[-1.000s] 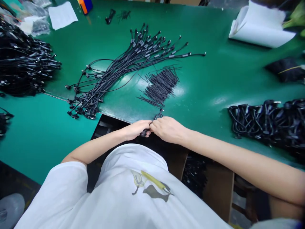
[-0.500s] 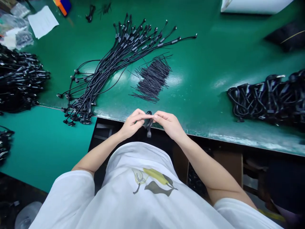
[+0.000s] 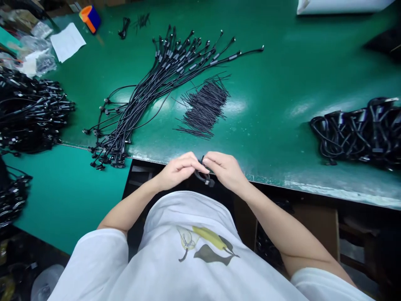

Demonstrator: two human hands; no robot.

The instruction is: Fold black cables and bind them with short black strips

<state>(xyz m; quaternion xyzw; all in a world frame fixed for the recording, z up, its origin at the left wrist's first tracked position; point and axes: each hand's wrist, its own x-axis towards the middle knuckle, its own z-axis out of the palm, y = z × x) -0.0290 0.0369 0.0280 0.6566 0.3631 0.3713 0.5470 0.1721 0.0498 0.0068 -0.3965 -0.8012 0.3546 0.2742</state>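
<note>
Just in front of the table edge, a small coiled black cable [image 3: 203, 178] hangs between my hands with its connector pointing down and right. My left hand [image 3: 179, 170] is closed on the coil, its index finger stretched across the front. My right hand [image 3: 226, 169] pinches at the coil's upper right side. A thin dark piece shows by its fingertips, too small and covered to name. On the table ahead lies a pile of short black ties [image 3: 205, 108]. Left of it, a loose bunch of straight black cables [image 3: 140, 98] spreads out, with connectors at both ends.
Coiled black cables [image 3: 357, 131] lie in a row at the right. More cables [image 3: 31, 110] are heaped at the left, beside plastic bags and a white paper [image 3: 68, 42]. An orange and blue object [image 3: 90, 19] stands at the back. The green table's edge [image 3: 282, 189] runs before me.
The coil has turned, its connector swinging to the right. My left fingers have moved slightly down over it, and my right hand has shifted a little. The whole view has shifted slightly.
</note>
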